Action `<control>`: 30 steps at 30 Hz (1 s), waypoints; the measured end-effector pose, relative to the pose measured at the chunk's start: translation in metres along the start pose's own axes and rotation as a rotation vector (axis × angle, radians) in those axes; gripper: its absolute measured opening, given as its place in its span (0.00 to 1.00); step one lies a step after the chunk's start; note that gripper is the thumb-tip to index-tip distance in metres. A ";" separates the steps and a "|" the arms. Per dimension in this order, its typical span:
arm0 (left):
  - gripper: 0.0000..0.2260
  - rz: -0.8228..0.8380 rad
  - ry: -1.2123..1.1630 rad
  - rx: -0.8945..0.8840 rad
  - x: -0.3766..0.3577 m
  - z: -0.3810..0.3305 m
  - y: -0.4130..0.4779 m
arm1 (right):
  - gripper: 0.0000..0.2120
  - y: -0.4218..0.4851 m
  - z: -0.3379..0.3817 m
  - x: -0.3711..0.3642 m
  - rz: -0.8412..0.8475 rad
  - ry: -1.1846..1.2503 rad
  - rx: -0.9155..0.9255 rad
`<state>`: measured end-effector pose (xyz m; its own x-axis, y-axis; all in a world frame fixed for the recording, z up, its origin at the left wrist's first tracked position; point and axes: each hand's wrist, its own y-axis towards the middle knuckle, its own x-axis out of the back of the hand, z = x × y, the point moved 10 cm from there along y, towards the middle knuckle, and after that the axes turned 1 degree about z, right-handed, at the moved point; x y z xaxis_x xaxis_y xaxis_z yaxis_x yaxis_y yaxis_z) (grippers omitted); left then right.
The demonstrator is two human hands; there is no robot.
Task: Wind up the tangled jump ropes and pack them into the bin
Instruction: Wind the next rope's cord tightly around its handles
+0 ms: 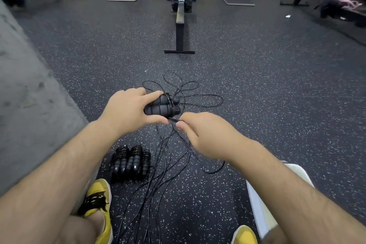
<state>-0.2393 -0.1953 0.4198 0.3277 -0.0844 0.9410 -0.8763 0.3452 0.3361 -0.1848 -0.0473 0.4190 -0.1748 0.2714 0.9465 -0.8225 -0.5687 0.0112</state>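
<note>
L hand (pixel 126 111) gripped two black jump-rope handles (pixel 161 108), R hand (pixel 204 136) pinched cord (pixel 174 120) just beside them, wound ropes (pixel 129 162) lay on speckled floor (pixel 257 85)

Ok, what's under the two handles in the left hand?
Below the handles, loose cord spreads in tangled strands over the floor. The right hand pinches one strand and hides part of the tangle.

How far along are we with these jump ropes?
Done: a few wound ropes lie by the left shoe. In hand: the left hand grips a pair of handles while the right hand pinches the cord. Left: loose cords on the floor; no packing visible.
</note>
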 end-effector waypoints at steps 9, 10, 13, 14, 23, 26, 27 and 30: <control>0.37 0.039 -0.062 -0.229 -0.005 -0.045 -0.003 | 0.14 0.006 -0.015 0.044 -0.272 -0.116 0.202; 0.37 0.045 -0.080 -0.262 -0.005 -0.051 -0.004 | 0.13 0.007 -0.022 0.044 -0.278 -0.096 0.206; 0.35 0.032 -0.121 -0.354 0.002 -0.071 -0.009 | 0.13 0.011 -0.041 0.044 -0.263 -0.007 0.174; 0.35 0.019 -0.133 -0.373 0.005 -0.077 -0.010 | 0.12 0.012 -0.048 0.044 -0.253 0.042 0.137; 0.36 -0.026 -0.286 -0.357 0.037 -0.094 -0.016 | 0.05 0.016 -0.077 0.033 -0.199 0.705 0.048; 0.33 -0.005 -0.321 -0.353 0.042 -0.097 -0.021 | 0.06 0.017 -0.077 0.018 -0.152 0.826 -0.002; 0.32 -0.002 -0.328 -0.341 0.042 -0.096 -0.022 | 0.07 0.018 -0.077 0.013 -0.138 0.869 -0.021; 0.33 -0.027 -0.356 -0.268 0.044 -0.084 -0.021 | 0.08 0.018 -0.067 0.000 -0.087 0.926 -0.077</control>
<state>-0.1767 -0.1283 0.4508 0.1663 -0.3970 0.9026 -0.7308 0.5649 0.3831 -0.2356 -0.0051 0.3971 -0.4458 0.8403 0.3086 -0.8806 -0.4735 0.0171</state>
